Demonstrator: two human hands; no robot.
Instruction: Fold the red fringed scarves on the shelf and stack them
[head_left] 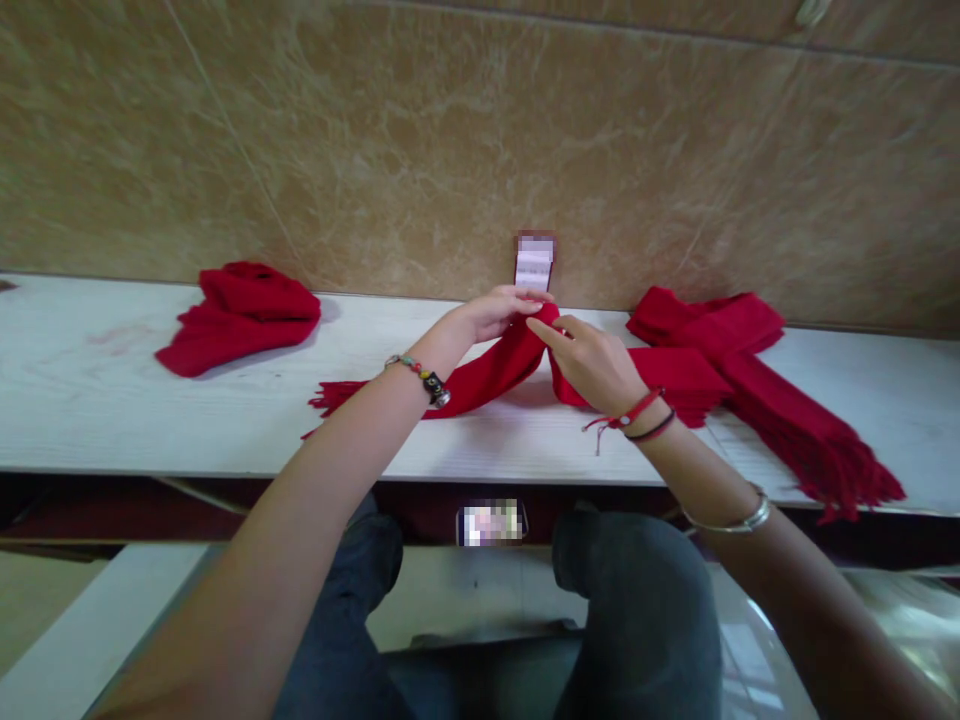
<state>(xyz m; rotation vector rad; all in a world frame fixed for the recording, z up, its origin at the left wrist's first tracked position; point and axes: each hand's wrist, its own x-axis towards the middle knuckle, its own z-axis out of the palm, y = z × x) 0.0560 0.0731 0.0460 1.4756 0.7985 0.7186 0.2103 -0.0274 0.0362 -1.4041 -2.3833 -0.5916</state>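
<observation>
I judge left fingers [529,294] pinching the red scarf [495,378] at twelve o'clock; right fingers [550,335], cannot tell. Middle lifted; fringed end [334,395] lies unlifted toward eight o'clock on the worktop [90,400].

The white wood-grain tabletop [112,420] is cut off at both sides. Over it, the bare left forearm [322,500] hides a stretch of the long red fringed scarf [480,390], and the right hand [596,362] covers another. At the tabletop's back edge, the left hand [499,312] covers the foot of the upright dark-red-edged phone [535,262], its screen pixelated. Below the tabletop's front edge, a glowing rectangular device [491,522] is pixelated too; the dark-trousered legs [637,610] are cut off.
</observation>
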